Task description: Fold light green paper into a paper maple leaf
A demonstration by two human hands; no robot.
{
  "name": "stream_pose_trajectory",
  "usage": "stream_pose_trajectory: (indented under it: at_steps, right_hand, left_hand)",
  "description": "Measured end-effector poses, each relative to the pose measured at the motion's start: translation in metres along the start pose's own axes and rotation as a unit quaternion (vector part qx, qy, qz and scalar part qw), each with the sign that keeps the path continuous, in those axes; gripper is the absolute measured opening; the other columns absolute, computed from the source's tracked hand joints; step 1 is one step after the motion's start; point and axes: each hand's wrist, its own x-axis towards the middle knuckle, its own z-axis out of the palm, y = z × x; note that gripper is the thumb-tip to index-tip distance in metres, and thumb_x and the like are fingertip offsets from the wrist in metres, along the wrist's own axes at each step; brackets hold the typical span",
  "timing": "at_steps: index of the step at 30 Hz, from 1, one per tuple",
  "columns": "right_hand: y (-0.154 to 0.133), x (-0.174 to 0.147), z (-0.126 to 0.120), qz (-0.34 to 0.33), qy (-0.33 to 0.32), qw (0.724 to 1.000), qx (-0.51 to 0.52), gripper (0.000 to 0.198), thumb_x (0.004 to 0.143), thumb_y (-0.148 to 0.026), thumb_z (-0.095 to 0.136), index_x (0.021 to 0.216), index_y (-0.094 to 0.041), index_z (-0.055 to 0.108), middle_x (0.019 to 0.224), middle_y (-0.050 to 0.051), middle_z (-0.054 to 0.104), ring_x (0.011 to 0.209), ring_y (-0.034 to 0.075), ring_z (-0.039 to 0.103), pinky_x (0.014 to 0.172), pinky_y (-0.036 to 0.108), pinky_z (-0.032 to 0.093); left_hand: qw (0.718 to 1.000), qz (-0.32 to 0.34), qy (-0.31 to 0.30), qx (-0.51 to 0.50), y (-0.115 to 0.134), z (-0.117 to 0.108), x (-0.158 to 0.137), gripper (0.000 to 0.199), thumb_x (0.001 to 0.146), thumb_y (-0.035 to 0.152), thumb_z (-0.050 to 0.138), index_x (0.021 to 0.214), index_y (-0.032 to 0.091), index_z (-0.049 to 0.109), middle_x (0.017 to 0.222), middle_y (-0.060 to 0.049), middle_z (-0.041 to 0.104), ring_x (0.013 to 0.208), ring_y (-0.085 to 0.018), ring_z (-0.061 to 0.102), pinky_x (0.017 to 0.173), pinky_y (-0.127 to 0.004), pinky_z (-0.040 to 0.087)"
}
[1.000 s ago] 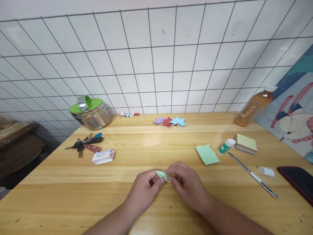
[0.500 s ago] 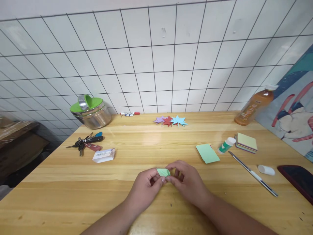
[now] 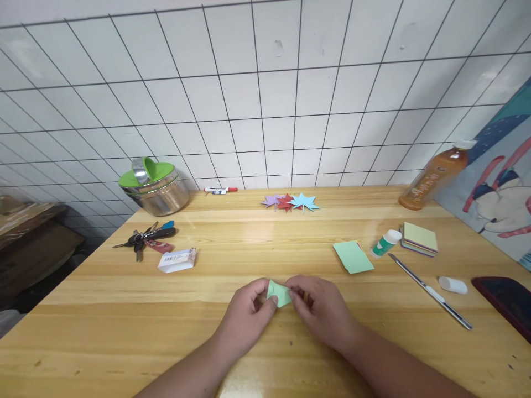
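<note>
A small folded piece of light green paper (image 3: 279, 293) is held between my two hands, low over the wooden table. My left hand (image 3: 249, 310) pinches its left side, thumb in front and fingers behind. On the right side, my right hand (image 3: 321, 304) grips the edge between thumb and fingertips. Creases show on the paper's face; its back is hidden from me. To the right of my hands lie flat green paper squares (image 3: 352, 257). Beyond them, by the wall, purple (image 3: 271, 202), red (image 3: 286, 203) and light blue paper leaves (image 3: 304, 202) overlap.
On the right are a glue stick (image 3: 385, 244), a paper stack (image 3: 420, 239), a utility knife (image 3: 431, 293), a white cap (image 3: 453, 285), a phone (image 3: 504, 301) and a bottle (image 3: 433, 178). Leftward sit keys (image 3: 145, 239), a small white box (image 3: 177, 260), a green-lidded pot (image 3: 155, 190) and a marker (image 3: 221, 190).
The green paper has turned and opened out a little between my fingers, so more of its face shows. My right hand's fingers have shifted slightly along its right edge.
</note>
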Motion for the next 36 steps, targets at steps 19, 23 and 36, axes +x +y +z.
stream_pose_trajectory:
  at_steps: [19,23,36]
  right_hand:
    - [0.0006,-0.0001,0.0006,-0.110,0.013,0.994,0.021,0.035,0.080,-0.006,0.041,0.105,-0.027,0.056,0.105,0.002,0.062,0.096,0.014,0.056,0.082,0.028,0.044]
    - [0.0051,0.0003,0.0021,-0.102,0.017,0.995,0.012,0.028,0.079,-0.010,0.049,0.100,-0.026,0.060,0.097,0.001,0.065,0.092,0.015,0.057,0.080,0.029,0.044]
    - [0.0044,0.0001,0.0009,-0.077,0.035,0.995,0.062,0.020,0.075,-0.007,0.051,0.086,-0.022,0.059,0.089,0.002,0.064,0.078,0.013,0.059,0.068,0.024,0.047]
  left_hand:
    - [0.991,-0.046,-0.008,-0.128,0.0044,-0.0036,0.0049,0.018,0.073,0.031,0.062,0.079,0.015,0.055,0.063,0.001,0.057,0.054,-0.009,0.051,0.053,-0.018,0.040]
    - [0.991,-0.044,-0.024,-0.125,0.0036,-0.0044,0.0062,0.020,0.073,0.032,0.062,0.081,0.014,0.056,0.063,0.001,0.057,0.055,-0.009,0.051,0.054,-0.019,0.040]
    - [0.988,-0.017,-0.076,-0.131,0.0049,-0.0016,0.0037,0.016,0.073,0.025,0.063,0.081,0.015,0.055,0.065,0.000,0.061,0.062,-0.011,0.054,0.060,-0.020,0.040]
